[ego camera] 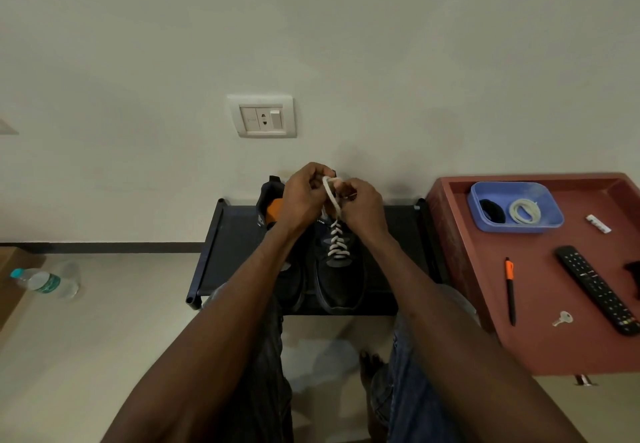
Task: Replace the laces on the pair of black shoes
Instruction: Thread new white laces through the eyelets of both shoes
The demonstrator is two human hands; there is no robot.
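Observation:
Two black shoes stand side by side on a low dark rack [235,235]. The right shoe [341,283] has a white lace [336,242] criss-crossed up its eyelets. The left shoe [289,281] is mostly hidden under my left forearm and shows no lace. Above the right shoe's tongue, my left hand [304,197] and my right hand [363,205] both pinch the free ends of the white lace, fingers curled close together. A blue tray [550,214] on the red table holds a coiled white lace [524,211] and a black lace bundle [491,210].
The red table [540,345] at right carries an orange-capped pen [510,288], a black remote [597,288], a key [562,318] and a small white object [598,224]. A water bottle [46,281] lies on the floor at left. A wall socket [263,117] is above the rack.

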